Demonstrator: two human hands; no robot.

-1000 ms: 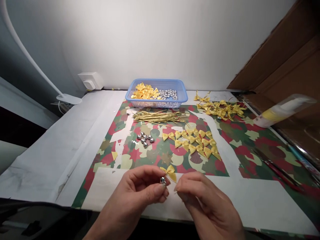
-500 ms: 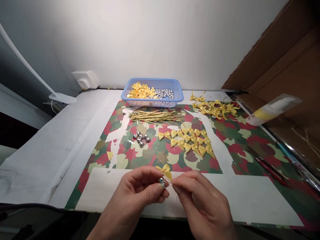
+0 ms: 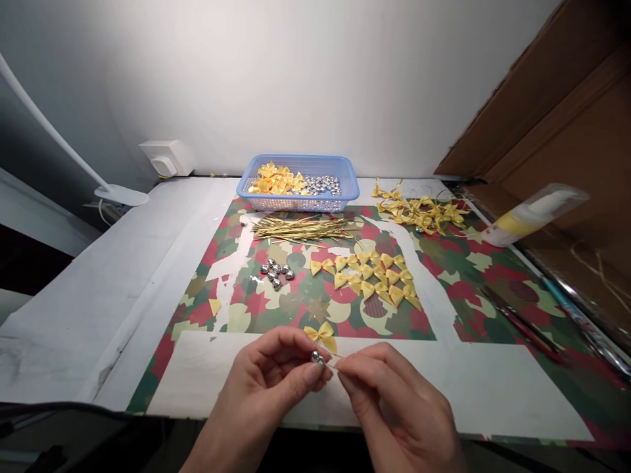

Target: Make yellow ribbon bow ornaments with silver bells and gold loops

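Note:
My left hand [image 3: 279,381] pinches a small silver bell [image 3: 317,358] between thumb and forefinger. Opposite it, my right hand [image 3: 394,394] is closed on a thin gold twist tie [image 3: 333,355] that runs to the bell. Just beyond my fingertips a yellow ribbon bow [image 3: 323,334] shows; whether it lies on the paper or is joined to the tie, I cannot tell. Past the hands lie several silver bells [image 3: 276,271] in a small group, rows of yellow bows [image 3: 374,272], and a pile of gold twist ties [image 3: 303,228].
A blue basket [image 3: 298,159] with yellow bows and silver bells stands at the back. To its right is a heap of tied bows [image 3: 421,213]. A pump bottle [image 3: 530,217], red-handled tweezers or scissors [image 3: 525,325] and a cardboard wall [image 3: 557,98] occupy the right side.
Both hands stay close together at nearly the same spot. The tie strands between them now show more clearly, and the bell has turned slightly in my left fingers.

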